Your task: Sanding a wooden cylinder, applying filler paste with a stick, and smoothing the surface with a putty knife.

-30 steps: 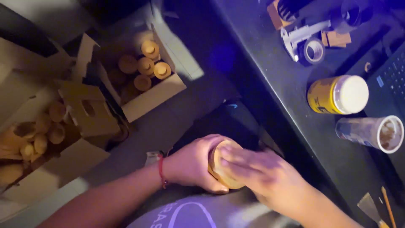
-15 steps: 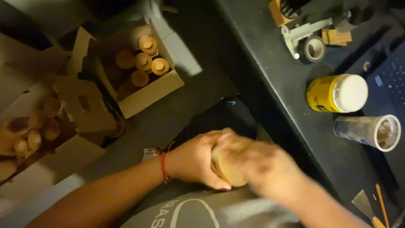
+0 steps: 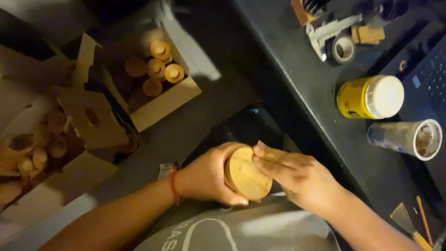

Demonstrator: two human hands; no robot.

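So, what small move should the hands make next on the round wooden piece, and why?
Probably turn the round wooden piece a little in the left hand, because the right hand presses what looks like a small sheet on only its upper edge.

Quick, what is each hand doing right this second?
Left hand: closed around the round wooden piece, holding it.
Right hand: fingers laid flat against the wooden piece with a thin sheet under them; cannot tell if it grips.
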